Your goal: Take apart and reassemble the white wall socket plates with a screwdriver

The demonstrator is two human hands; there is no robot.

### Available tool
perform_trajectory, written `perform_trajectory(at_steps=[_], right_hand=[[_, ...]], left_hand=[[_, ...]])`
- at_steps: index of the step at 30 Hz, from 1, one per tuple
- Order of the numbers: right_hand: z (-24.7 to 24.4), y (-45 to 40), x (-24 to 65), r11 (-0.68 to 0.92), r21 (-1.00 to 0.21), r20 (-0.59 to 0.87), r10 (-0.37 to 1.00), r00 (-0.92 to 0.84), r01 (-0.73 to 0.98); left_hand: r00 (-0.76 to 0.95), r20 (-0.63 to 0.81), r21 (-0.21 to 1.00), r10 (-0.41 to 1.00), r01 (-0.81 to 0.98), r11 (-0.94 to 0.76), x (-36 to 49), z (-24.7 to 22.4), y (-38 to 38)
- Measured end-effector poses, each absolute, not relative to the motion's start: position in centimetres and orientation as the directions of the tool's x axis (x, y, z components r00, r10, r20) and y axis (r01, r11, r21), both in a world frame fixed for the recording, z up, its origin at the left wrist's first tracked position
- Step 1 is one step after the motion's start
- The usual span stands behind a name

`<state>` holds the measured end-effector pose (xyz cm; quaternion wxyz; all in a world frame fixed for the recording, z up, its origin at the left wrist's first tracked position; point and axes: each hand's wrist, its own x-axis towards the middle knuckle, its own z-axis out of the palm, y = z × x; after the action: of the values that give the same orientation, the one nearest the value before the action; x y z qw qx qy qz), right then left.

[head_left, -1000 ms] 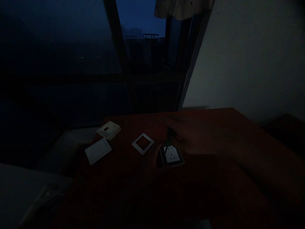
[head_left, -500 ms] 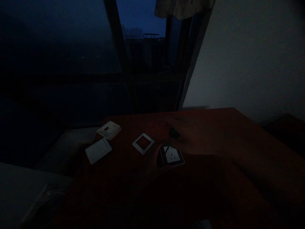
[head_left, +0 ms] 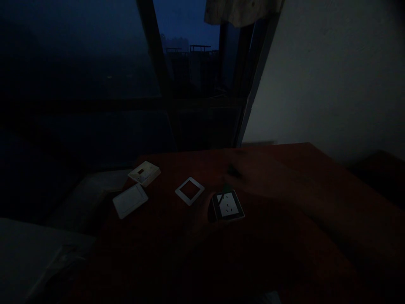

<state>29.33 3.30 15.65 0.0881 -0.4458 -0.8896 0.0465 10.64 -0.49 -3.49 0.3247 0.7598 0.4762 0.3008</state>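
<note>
The view is very dark. My left hand (head_left: 202, 219) wraps around the lower left side of a socket (head_left: 228, 205) that has a white face with slots and a dark border. Above and right of the socket is my right hand (head_left: 243, 169), blurred, its fingers closed around a dark green tool handle (head_left: 234, 170). A thin dark shaft and a green patch show at the socket's upper left. A white square frame (head_left: 190, 191) lies flat on the table, left of the socket.
At the left of the reddish table (head_left: 291, 152) are a white box-like plate (head_left: 144, 172) with a small opening and a flat white plate (head_left: 130, 201). Behind stand a dark window (head_left: 202, 103) and a pale wall (head_left: 332, 76).
My right hand has shifted slightly up and right, away from the socket, and is more blurred. More of the socket's right and upper edge shows. My left hand stays at the socket.
</note>
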Motion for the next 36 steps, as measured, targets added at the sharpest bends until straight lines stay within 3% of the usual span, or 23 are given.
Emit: perform_trajectory(at_steps=[3,7,9,15,21,23,28,33,36], right_hand=[[15.72,3.3,29.08,0.553,-0.056,0.096,0.832,-0.547,0.831],[15.82,3.39,29.35,0.692,-0.309,0.099,0.706,-0.701,0.653],[15.76,3.4,29.43,0.709,-0.373,0.105,0.673,-0.732,0.599],[15.54,3.35,29.06,0.568,-0.018,0.127,0.818,-0.562,0.823],[15.71,3.16,29.22,0.729,-0.299,0.124,0.67,-0.732,0.616],[15.67,3.05,29.06,0.727,-0.263,0.13,0.679,-0.723,0.635],[15.56,2.86,28.58,0.6,0.016,0.135,0.792,-0.596,0.8],[15.91,2.56,29.06,0.696,-0.159,0.087,0.716,-0.692,0.7],[15.98,2.45,29.05,0.675,-0.125,0.093,0.738,-0.669,0.727]], left_hand=[[0.367,0.132,0.786,0.921,0.527,-0.323,10.64,-3.47,-0.46],[0.362,0.153,0.783,0.919,0.524,-0.337,10.62,-3.38,-0.44],[0.355,0.161,0.777,0.921,0.53,-0.34,10.64,-3.32,-0.45],[0.369,0.136,0.792,0.92,0.517,-0.325,10.74,-3.23,-0.43],[0.348,0.169,0.767,0.922,0.541,-0.345,10.75,-3.38,-0.46],[0.357,0.174,0.769,0.918,0.534,-0.353,10.75,-3.42,-0.41],[0.359,0.16,0.763,0.919,0.546,-0.346,10.71,-3.68,-0.22],[0.351,0.159,0.766,0.923,0.546,-0.34,10.83,-3.27,-0.26],[0.357,0.173,0.763,0.918,0.541,-0.354,10.89,-2.98,-0.31]])
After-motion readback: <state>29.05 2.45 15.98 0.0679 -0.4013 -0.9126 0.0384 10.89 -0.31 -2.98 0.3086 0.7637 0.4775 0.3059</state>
